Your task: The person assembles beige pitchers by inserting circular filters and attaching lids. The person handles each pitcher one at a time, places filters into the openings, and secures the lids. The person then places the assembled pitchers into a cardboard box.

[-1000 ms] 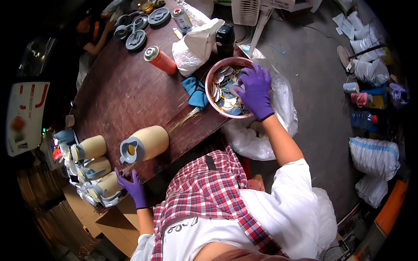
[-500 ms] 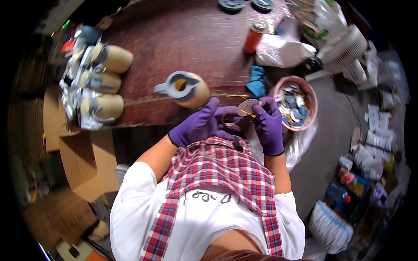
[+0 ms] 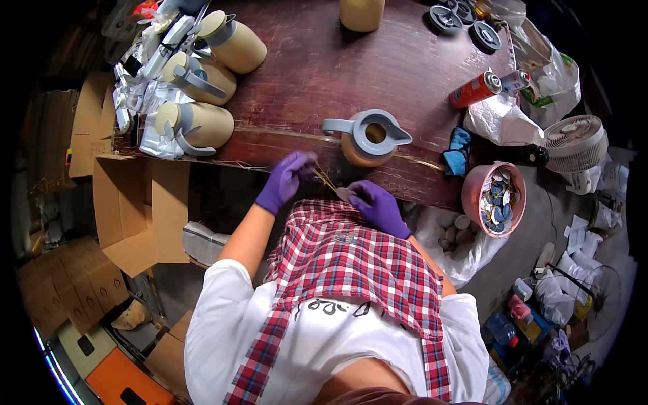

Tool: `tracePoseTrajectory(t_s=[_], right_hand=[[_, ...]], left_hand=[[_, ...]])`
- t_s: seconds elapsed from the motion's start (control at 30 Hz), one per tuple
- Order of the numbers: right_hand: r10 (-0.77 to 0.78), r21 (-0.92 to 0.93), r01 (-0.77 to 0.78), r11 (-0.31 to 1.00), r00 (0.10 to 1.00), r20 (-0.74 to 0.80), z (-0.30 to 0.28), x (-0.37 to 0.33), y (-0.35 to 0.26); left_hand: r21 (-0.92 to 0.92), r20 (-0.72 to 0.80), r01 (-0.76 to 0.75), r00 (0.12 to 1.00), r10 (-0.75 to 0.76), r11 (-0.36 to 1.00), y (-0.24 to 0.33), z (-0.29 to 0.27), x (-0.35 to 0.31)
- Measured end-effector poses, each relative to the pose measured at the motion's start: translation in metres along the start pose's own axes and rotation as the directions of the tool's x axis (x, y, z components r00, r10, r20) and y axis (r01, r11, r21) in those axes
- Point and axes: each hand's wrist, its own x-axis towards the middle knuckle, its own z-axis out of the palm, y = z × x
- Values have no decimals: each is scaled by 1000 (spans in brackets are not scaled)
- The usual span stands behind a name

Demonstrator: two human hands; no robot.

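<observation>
Both hands wear purple gloves and are in front of the table edge, above my checked apron. My right hand (image 3: pixel 379 208) pinches a small pale round hang tag (image 3: pixel 345 194). From the tag a thin yellow string (image 3: pixel 327 178) runs up to my left hand (image 3: pixel 289 181), whose closed fingers hold its other end; those fingertips are slightly blurred. Just beyond the hands stands a beige jug (image 3: pixel 364 159) without a lid, its grey collar, handle and spout facing up. To the right, a pink bucket (image 3: pixel 476 202) holds many similar round tags with strings.
Three beige jugs (image 3: pixel 202 126) with grey handles lie at the table's left, beside plastic wrapping. Another jug (image 3: pixel 362 15) and grey lids (image 3: pixel 484 36) are at the back. A blue cloth (image 3: pixel 457 150), a red can (image 3: pixel 475 89) and a fan (image 3: pixel 574 140) are right. An open carton (image 3: pixel 135 202) stands left.
My left hand has gone from spread fingers beside the string loop to gripping the string, now drawn out between both hands. The tag is lower. The whole view has shifted.
</observation>
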Motion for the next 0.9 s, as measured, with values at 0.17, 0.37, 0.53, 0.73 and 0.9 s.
tracePoseTrajectory(t_s=[0.17,0.37,0.53,0.73,0.9], right_hand=[[-132,-464,47,885,979,-153,55,52,30],[-10,-379,-213,901,862,-507,80,70,40],[81,-255,-318,913,754,-652,81,79,35],[229,-275,-470,839,763,-604,89,76,49],[207,-82,-397,914,631,-747,77,75,23]], left_hand=[[250,-79,344,939,-335,905,-27,-48,116],[680,340,-302,937,78,668,-2,-39,171],[443,180,258,913,-367,859,18,8,204],[739,385,-190,907,-173,646,-25,-13,209],[119,176,300,932,-317,947,-6,-2,205]])
